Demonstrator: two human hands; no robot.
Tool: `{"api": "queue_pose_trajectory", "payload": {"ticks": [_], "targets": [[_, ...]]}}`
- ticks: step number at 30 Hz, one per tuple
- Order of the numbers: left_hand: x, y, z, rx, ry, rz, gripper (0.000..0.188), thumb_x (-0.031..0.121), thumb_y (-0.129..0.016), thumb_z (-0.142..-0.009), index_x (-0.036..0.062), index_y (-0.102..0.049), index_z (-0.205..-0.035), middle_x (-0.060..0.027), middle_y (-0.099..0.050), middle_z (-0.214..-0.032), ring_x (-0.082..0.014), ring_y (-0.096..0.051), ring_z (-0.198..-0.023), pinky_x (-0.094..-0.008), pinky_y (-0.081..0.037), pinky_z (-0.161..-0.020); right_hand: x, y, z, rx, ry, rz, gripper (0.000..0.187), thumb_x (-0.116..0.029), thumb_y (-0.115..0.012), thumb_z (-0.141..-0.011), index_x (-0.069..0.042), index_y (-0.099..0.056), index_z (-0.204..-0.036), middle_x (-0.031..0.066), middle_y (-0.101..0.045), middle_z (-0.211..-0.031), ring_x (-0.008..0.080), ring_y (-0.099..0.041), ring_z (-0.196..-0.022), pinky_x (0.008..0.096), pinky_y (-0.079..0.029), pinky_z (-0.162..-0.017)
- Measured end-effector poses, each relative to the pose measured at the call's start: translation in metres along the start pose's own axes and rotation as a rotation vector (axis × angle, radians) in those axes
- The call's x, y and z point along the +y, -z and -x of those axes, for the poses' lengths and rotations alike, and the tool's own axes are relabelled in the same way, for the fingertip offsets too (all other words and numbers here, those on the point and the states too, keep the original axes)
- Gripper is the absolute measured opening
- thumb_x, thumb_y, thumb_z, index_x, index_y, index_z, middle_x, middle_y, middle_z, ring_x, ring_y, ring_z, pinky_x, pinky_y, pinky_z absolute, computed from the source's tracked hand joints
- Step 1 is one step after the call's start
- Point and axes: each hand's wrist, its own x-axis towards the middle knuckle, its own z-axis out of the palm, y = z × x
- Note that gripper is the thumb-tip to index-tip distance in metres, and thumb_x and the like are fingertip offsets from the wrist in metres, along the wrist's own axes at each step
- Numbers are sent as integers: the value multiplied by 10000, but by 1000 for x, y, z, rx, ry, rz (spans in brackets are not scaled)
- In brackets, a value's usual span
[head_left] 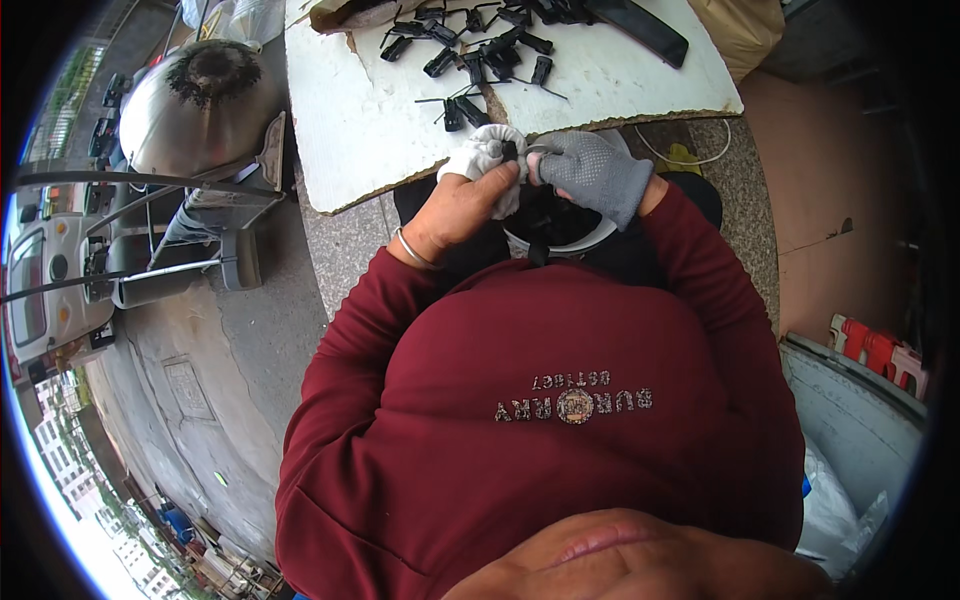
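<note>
My left hand (487,172), in a white glove that leaves part of it bare, is closed around a small black plastic part (510,151). Close beside it, my right hand (597,178) wears a grey glove with pale dots. Its fingers pinch a thin greyish thing (541,150) at the black part; its kind is too small to make out. Below both hands, a white round tub (604,236) holds dark pieces. Several black plastic parts with thin wire-like tails (473,68) lie on the white board (640,98) just beyond my hands.
A long flat black piece (640,30) rests at the board's far right. The board's near edge is worn and chipped. Left of it stand a big rounded metal vessel (190,115) and a metal-framed cart (190,235). A yellow-brown sack (740,35) is at the far right.
</note>
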Motion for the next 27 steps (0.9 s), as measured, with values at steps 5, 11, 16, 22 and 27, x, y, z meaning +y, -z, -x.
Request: {"api": "queue_pose_trajectory", "payload": {"ticks": [5, 11, 16, 22, 27], "targets": [[-6, -2, -9, -86, -143, -218, 141, 76, -436, -865, 47, -435, -1004, -19, -528, -699, -75, -470, -579, -207, -390, -509, -7, 0, -8, -257, -435, -277, 338, -295, -411, -885, -17, -558, -760, 69, -570, -627, 172, -527, -494, 267, -452, -529], [-9, -1, -19, -111, -244, -483, 202, 57, -473, -826, 23, -428, -1020, -54, -532, -702, -164, -513, -639, -265, -433, -604, 19, -10, -10, 22, 297, 85, 376, -319, -396, -894, -18, -557, -736, 45, -588, -633, 106, -482, -456, 243, -435, -477], [-3, 2, -32, -82, -382, -838, 353, 76, -534, -797, 3, -469, -1135, -127, -555, -798, -215, -547, -697, -277, -454, -657, 52, 17, -18, 297, -312, 197, 316, -337, -518, -802, -28, -578, -794, 144, -602, -748, 314, -570, -721, 336, -457, -653], [-25, 9, -42, 3, -118, -351, 275, 96, -497, -849, -5, -477, -1104, -111, -586, -897, -189, -594, -757, -268, -477, -644, 75, 35, -49, 294, -373, 519, 249, -233, -476, -778, -45, -566, -914, 186, -575, -926, 355, -550, -850, 400, -439, -761], [-14, 11, -38, 99, 76, 200, 266, 145, -443, -888, 20, -451, -1123, -115, -587, -936, -205, -601, -765, -277, -487, -616, 49, 18, -23, 457, -300, 240, 176, -197, -525, -773, -38, -560, -841, 158, -582, -811, 330, -556, -745, 372, -447, -670]]}}
